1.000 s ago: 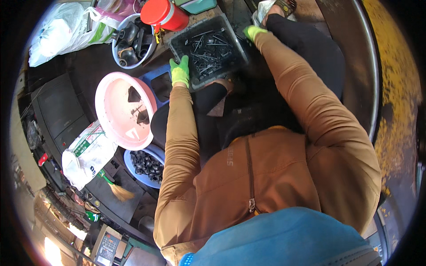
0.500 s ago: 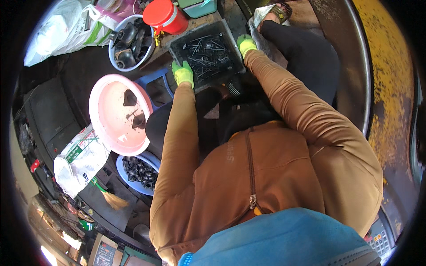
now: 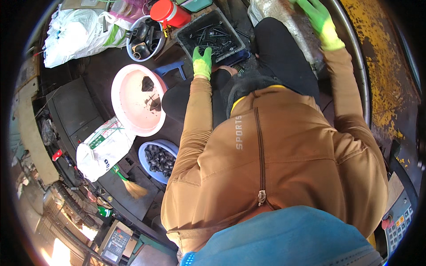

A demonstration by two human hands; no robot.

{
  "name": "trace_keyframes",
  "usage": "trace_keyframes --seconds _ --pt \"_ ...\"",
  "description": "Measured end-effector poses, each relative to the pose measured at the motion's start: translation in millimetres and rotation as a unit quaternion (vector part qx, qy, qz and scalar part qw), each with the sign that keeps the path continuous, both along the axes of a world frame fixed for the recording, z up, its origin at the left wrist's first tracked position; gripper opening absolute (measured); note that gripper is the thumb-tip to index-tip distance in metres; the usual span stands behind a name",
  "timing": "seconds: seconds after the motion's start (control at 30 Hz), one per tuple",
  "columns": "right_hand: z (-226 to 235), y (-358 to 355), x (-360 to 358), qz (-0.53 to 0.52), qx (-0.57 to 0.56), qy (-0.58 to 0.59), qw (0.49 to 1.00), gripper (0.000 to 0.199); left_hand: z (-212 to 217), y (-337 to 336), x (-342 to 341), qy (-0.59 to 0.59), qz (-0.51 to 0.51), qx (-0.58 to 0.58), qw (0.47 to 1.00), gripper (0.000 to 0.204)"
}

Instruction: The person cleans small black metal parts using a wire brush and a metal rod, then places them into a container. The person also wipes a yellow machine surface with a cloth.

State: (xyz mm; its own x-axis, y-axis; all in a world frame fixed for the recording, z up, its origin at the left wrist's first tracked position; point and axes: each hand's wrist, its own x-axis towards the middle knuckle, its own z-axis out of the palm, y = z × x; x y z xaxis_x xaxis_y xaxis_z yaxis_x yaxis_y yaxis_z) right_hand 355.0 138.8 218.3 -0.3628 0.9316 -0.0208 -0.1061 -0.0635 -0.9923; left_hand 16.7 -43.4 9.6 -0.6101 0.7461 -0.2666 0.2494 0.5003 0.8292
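So the person is crouched over a dark tray full of black metal bits, sitting far and centre on the floor; the left hand in a green glove rests on the tray's near edge, fingers spread flat and gripping nothing; the right hand, also green-gloved, is way off to the far right, laid open on a grey dusty sack, holding nothing either.

Progress-wise it looks like sorting that's partly done; the pink basin to the left has only a few dark pieces in it; the blue bowl nearer has a decent heap of black parts; the white bucket far left holds some bigger dark fittings; the tray is still pretty loaded, so plenty looks left.

Packaging: a white sack with green and red print lies left, near a small broom; a big white plastic bag sits far left; a red jar with a lid stands beside the bucket; a control panel with coloured buttons is near right.
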Motion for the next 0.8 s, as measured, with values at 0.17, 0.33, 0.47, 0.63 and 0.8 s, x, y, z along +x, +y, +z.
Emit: trace_keyframes --seconds 0.17,0.33,0.47,0.63,0.8 --pt "-25.8 -36.4 49.7 0.048 -0.038 -0.187 0.981 0.04 21.0 -18.9 -4.1 -0.176 -0.025 0.052 0.983 0.048" --pt "-24.6 -28.6 51.6 0.097 0.002 -0.227 0.969 0.036 35.3 -45.1 -11.8 -0.253 0.061 0.124 0.957 0.04" --pt "-25.1 -20.7 35.6 0.118 0.009 -0.171 0.978 0.036 38.4 -62.8 -18.0 -0.315 0.146 0.134 0.928 0.035" --pt "-28.8 -35.2 30.4 0.126 0.019 -0.189 0.974 0.038 35.2 -65.0 -19.6 -0.36 0.218 0.091 0.903 0.033" --pt "3.7 -58.6 52.4 0.08 0.034 -0.181 0.98 0.036 25.6 -57.6 -18.9 -0.346 0.161 0.102 0.919 0.028"
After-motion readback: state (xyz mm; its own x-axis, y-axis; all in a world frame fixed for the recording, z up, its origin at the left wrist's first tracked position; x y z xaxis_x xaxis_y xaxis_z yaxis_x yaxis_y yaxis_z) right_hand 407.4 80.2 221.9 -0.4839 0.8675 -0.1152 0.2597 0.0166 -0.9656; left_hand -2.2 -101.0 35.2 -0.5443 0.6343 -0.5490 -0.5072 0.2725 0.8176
